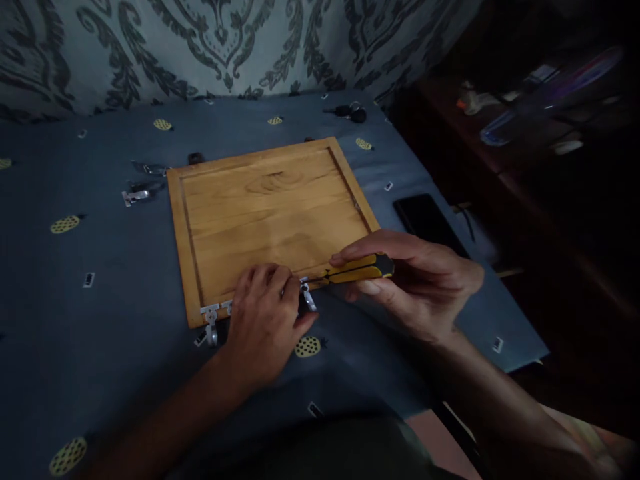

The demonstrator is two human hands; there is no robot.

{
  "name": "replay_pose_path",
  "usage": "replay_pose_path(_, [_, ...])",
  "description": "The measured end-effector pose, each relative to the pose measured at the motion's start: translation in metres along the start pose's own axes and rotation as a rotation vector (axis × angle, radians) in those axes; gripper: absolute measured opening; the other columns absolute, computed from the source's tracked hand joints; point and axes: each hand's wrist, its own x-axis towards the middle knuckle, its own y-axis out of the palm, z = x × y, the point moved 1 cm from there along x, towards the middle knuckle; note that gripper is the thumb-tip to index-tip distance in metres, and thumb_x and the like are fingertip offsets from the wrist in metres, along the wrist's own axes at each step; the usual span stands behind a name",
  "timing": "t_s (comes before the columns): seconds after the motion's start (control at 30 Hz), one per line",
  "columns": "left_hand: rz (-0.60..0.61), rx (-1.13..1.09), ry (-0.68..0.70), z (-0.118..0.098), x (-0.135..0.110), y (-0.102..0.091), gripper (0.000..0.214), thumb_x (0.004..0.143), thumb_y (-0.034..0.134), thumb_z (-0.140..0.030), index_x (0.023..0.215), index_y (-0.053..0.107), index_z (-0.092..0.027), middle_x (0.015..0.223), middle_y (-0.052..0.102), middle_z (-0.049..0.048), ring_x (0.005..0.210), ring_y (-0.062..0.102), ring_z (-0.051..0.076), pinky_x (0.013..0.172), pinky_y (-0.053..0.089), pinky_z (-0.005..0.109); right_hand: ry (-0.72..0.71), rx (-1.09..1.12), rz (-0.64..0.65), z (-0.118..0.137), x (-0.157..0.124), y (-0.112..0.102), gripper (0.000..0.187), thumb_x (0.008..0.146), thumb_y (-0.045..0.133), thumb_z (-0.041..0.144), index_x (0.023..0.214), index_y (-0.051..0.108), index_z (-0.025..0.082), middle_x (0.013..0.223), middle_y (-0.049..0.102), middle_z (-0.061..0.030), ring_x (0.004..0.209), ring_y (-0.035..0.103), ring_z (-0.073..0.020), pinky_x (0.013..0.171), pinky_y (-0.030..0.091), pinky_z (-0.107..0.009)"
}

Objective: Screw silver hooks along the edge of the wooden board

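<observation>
A wooden panel (270,207) with a raised frame lies flat on a blue patterned cloth (100,300). My right hand (415,280) is closed round a yellow-and-black screwdriver (357,270), whose shaft points left at a metal hinge (306,293) on the panel's near edge. My left hand (265,323) rests with curled fingers on that near edge, pinching or steadying the hinge beside the screwdriver tip. A second metal hinge (211,319) sits at the panel's near left corner, just left of this hand.
A black phone (425,220) lies on the cloth right of the panel. Loose metal hardware (143,183) lies to the panel's left, keys (350,112) at the far edge. A patterned curtain (225,47) hangs behind. Dark furniture with clutter (540,93) stands at right.
</observation>
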Motion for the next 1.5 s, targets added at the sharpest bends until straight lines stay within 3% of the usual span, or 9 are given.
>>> replay_pose_path(0.37, [-0.016, -0.006, 0.011, -0.0001, -0.0005, 0.0012, 0.033, 0.075, 0.085, -0.035, 0.093, 0.069, -0.012, 0.098, 0.070, 0.0090, 0.096, 0.062, 0.030, 0.090, 0.053, 0.047, -0.059, -0.032, -0.044, 0.0008, -0.0007, 0.0014, 0.023, 0.081, 0.080, 0.022, 0.103, 0.077, 0.024, 0.089, 0.079, -0.0036, 0.057, 0.069, -0.0142, 0.049, 0.058, -0.027])
replay_pose_path(0.57, [-0.021, -0.013, 0.014, 0.0002, -0.0004, 0.0012, 0.036, 0.073, 0.087, -0.033, 0.097, 0.070, -0.011, 0.099, 0.070, 0.0087, 0.095, 0.063, 0.030, 0.089, 0.054, 0.047, -0.101, -0.039, -0.262, 0.0067, 0.0002, -0.0007, 0.015, 0.083, 0.077, 0.026, 0.097, 0.079, 0.021, 0.084, 0.078, -0.0033, 0.045, 0.061, -0.0107, 0.035, 0.049, -0.025])
replay_pose_path(0.73, [-0.019, -0.010, 0.013, 0.0002, 0.0008, 0.0007, 0.036, 0.073, 0.087, -0.034, 0.096, 0.071, -0.010, 0.098, 0.070, 0.0086, 0.095, 0.063, 0.030, 0.089, 0.054, 0.048, -0.152, -0.108, -0.126, 0.0053, 0.0006, -0.0008, 0.019, 0.083, 0.076, 0.021, 0.102, 0.078, 0.022, 0.084, 0.078, -0.0035, 0.048, 0.063, -0.0115, 0.047, 0.057, -0.026])
replay_pose_path(0.83, [-0.016, -0.007, 0.015, 0.0002, 0.0005, 0.0006, 0.037, 0.074, 0.087, -0.035, 0.096, 0.071, -0.010, 0.098, 0.070, 0.0088, 0.095, 0.063, 0.031, 0.089, 0.053, 0.047, -0.151, -0.122, -0.107, 0.0042, -0.0003, -0.0008, 0.019, 0.084, 0.076, 0.021, 0.103, 0.077, 0.023, 0.085, 0.079, -0.0047, 0.051, 0.065, -0.0137, 0.054, 0.060, -0.030])
replay_pose_path(1.33, [0.009, -0.003, 0.000, 0.0002, 0.0004, 0.0007, 0.032, 0.078, 0.083, -0.035, 0.096, 0.070, -0.013, 0.099, 0.069, 0.0094, 0.097, 0.062, 0.030, 0.090, 0.052, 0.046, -0.136, -0.110, -0.064, 0.0033, 0.0007, 0.0020, 0.017, 0.082, 0.078, 0.024, 0.099, 0.076, 0.022, 0.083, 0.079, -0.0053, 0.055, 0.069, -0.0163, 0.055, 0.061, -0.031])
replay_pose_path(1.5, [0.033, 0.002, -0.003, 0.0000, 0.0007, 0.0003, 0.031, 0.080, 0.080, -0.036, 0.098, 0.069, -0.013, 0.098, 0.068, 0.0090, 0.096, 0.061, 0.030, 0.089, 0.051, 0.047, -0.268, -0.055, 0.030, 0.0050, 0.0065, 0.0020, 0.022, 0.083, 0.078, 0.023, 0.104, 0.075, 0.019, 0.079, 0.079, -0.0059, 0.067, 0.073, -0.0189, 0.055, 0.061, -0.029])
